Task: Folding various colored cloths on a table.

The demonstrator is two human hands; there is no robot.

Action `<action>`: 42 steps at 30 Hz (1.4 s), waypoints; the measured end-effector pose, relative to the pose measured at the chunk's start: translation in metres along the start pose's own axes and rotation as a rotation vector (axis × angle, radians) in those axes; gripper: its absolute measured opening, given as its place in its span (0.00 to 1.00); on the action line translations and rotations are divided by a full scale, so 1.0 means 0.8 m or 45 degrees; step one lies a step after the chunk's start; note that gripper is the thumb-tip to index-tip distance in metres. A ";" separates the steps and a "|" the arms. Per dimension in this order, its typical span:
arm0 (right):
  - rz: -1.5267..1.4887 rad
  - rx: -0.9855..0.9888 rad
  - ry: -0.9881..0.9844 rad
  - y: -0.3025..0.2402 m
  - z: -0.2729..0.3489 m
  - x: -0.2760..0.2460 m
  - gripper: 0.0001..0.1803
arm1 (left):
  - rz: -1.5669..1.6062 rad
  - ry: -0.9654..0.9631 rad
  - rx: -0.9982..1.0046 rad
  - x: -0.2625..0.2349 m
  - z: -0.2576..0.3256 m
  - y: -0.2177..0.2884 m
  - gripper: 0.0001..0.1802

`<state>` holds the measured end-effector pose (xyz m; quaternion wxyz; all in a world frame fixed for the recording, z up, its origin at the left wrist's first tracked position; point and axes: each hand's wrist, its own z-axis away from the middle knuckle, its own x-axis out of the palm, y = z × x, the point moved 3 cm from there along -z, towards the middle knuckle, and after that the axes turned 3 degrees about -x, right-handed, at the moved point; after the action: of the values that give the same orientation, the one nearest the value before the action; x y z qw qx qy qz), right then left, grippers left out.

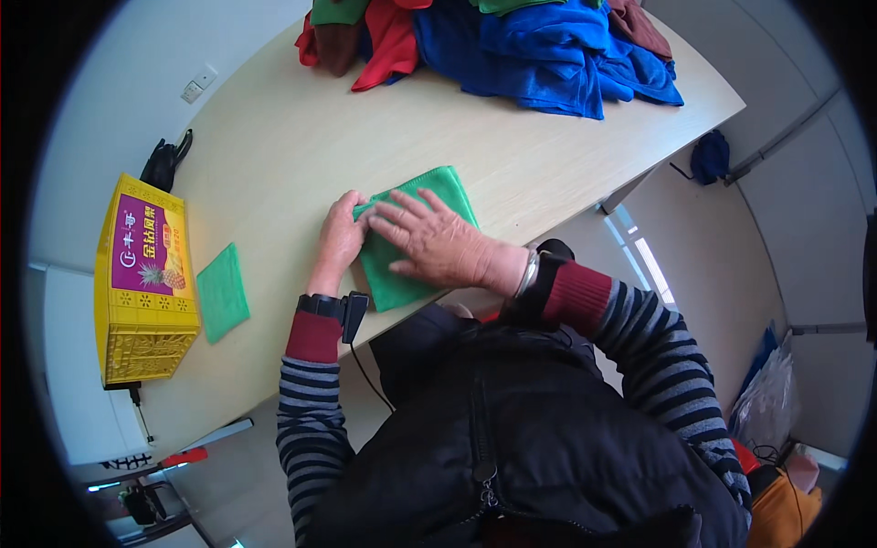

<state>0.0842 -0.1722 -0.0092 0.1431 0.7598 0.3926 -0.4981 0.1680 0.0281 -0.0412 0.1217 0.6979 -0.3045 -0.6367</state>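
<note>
By the near edge of the table (274, 146), the folded green cloth (391, 281) is lying under the right hand (440, 243) (fingers spread); the left hand (342, 235) is pinching its left side, so smoothing outward should be working best.

At the centre of the frame, the right hand (438, 241) lies with fingers spread over a green cloth (391, 281) on the table (301, 137); the left hand (342, 239) touches its left edge. A smaller green piece (224, 294) lies at left, near a yellow box (146, 265). A multicoloured cloth heap (539, 50) fills the top.
</note>
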 end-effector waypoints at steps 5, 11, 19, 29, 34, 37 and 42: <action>-0.022 0.070 -0.178 0.000 0.010 0.015 0.37 | 0.046 0.018 0.024 -0.005 0.001 0.011 0.12; -0.095 0.111 -0.147 0.008 0.011 0.029 0.36 | -0.437 0.318 0.194 -0.038 0.047 0.108 0.12; -0.196 0.128 -0.208 0.032 0.007 0.024 0.35 | -0.352 0.183 0.270 0.021 0.138 0.125 0.21; 0.038 0.438 -0.141 0.081 0.014 0.012 0.36 | -0.447 0.069 0.308 0.014 0.135 0.126 0.25; 0.312 0.412 -0.136 0.060 0.018 -0.003 0.36 | -0.357 -0.045 0.183 0.000 0.117 0.128 0.26; 0.034 0.220 -0.186 0.027 0.013 -0.002 0.36 | -0.325 -0.030 0.183 0.011 0.100 0.123 0.28; 0.057 0.214 -0.159 0.036 0.021 0.022 0.35 | -0.401 0.001 0.266 0.034 0.078 0.098 0.34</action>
<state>0.0982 -0.1932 -0.0371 0.1140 0.7452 0.3226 -0.5724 0.0872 -0.0358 -0.0296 -0.0526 0.7459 -0.2559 -0.6126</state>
